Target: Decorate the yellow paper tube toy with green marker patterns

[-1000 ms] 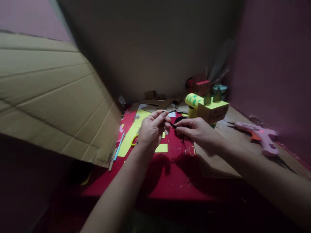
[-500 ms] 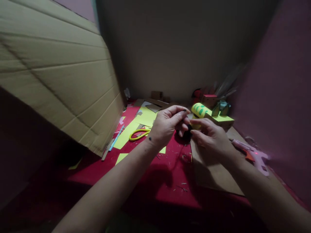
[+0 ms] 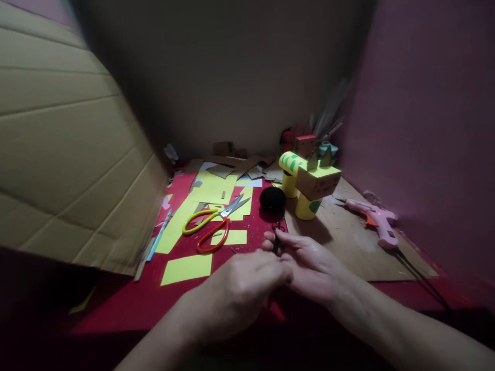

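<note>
My right hand [image 3: 309, 265] is turned palm up with its fingers curled in. Dark strands of black yarn [image 3: 276, 242] lie across these fingers, and a loop shows just beyond the fingertips. Against the right palm sits my left hand [image 3: 247, 281], closed like a fist and smeared by motion; what its fingers grip is hidden. A ball of black yarn [image 3: 273, 199] rests on the red tabletop [image 3: 135, 304] just past the hands. Scissors [image 3: 224, 212] with one yellow and one red handle lie open-bladed to the left of the ball.
A yellow paper-and-cardboard animal figure [image 3: 317, 180] stands on a cardboard sheet [image 3: 356, 252]. Right of it lies a pink glue gun [image 3: 377, 219] with a lit red light. Yellow paper pieces [image 3: 187, 269] cover the left side. A large cardboard panel [image 3: 69, 154] leans at far left.
Both hands have come down and nearer to me, and my right hand has turned palm up. The view has shifted, so the scissors and yarn ball now show fully.
</note>
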Demonstrator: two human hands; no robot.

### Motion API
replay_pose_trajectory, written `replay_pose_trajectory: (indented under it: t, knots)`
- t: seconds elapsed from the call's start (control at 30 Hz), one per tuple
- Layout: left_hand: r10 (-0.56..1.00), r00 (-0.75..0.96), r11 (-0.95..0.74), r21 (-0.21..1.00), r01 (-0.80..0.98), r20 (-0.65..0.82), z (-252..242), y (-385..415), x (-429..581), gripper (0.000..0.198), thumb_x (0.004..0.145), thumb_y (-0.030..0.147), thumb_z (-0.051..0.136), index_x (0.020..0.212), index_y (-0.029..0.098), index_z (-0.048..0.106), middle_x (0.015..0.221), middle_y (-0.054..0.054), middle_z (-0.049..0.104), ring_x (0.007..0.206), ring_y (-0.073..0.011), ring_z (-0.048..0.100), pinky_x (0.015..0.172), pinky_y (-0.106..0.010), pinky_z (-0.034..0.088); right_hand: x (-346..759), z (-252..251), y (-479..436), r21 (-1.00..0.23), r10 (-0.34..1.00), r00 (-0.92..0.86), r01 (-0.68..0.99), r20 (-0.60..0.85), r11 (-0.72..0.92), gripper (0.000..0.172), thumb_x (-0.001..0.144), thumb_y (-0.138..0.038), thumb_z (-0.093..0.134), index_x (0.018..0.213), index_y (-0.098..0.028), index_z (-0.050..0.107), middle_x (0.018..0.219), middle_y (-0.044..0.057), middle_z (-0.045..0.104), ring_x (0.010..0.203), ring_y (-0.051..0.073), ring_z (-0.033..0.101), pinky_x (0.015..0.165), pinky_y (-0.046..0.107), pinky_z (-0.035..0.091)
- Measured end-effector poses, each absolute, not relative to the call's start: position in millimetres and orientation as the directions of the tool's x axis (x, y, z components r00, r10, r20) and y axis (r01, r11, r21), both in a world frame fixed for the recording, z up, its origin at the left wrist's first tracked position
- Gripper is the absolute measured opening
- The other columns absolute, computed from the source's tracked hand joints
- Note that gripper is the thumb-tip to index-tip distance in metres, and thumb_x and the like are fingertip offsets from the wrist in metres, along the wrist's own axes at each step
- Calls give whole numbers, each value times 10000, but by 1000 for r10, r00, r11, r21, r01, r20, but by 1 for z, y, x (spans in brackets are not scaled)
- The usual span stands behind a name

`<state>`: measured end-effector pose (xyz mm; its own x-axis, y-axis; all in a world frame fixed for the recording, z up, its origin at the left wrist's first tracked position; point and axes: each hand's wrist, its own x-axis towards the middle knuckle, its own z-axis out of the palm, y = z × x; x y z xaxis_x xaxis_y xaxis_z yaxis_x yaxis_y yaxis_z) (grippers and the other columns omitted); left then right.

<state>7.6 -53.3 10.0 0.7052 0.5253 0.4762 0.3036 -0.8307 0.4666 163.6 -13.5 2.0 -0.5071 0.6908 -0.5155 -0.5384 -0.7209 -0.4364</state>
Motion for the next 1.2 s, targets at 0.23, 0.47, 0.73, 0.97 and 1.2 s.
replay_pose_trajectory:
  t: [0.23, 0.47, 0.73, 0.97, 1.2]
  knots:
    - [451, 817, -888, 271, 371, 360, -12, -63, 19, 142, 948, 105, 439, 902, 116, 572, 779, -36, 585, 649, -142, 493, 541, -269, 399, 177, -10, -7, -346, 648, -489, -572, -585, -744, 325, 1001, -152, 355, 749, -115, 558, 548, -23, 467, 460, 71, 447, 532, 213, 473]
    - [342, 808, -935, 87, 344, 480, -30, -65, 41, 220, 931, 91, 428, 764, 141, 562, 619, 6, 531, 527, -135, 444, 381, -282, 304, 190, -13, 4, -323, 601, -534, -525, -595, -787, 356, 1014, -187, 338, 764, -83, 569, 532, -65, 338, 410, 36, 298, 377, 142, 236]
    - [349, 694, -915, 70, 397, 630, -45, -69, 57, 263, 908, 69, 419, 724, 159, 583, 523, 27, 504, 437, -125, 426, 303, -271, 252, 195, -14, 3, -374, 593, -526, -468, -610, -801, 407, 996, -144, 324, 652, -109, 537, 506, -78, 273, 386, 26, 229, 356, 143, 87]
    - [320, 666, -926, 74, 370, 674, -45, -65, 63, 340, 944, 80, 351, 716, 156, 590, 494, 31, 473, 410, -117, 406, 283, -262, 221, 195, -16, 1, -461, 640, -483, -446, -597, -767, 367, 990, -166, 371, 683, -108, 563, 464, -100, 241, 383, 21, 152, 361, 140, 52]
    - [329, 680, -938, 140, 319, 655, -52, -65, 64, 287, 942, 96, 378, 787, 145, 614, 540, 24, 561, 427, -121, 468, 275, -255, 244, 199, -15, -1, -458, 638, -509, -445, -578, -769, 384, 990, -333, 393, 757, -106, 596, 490, -86, 293, 403, 27, 161, 368, 157, 76]
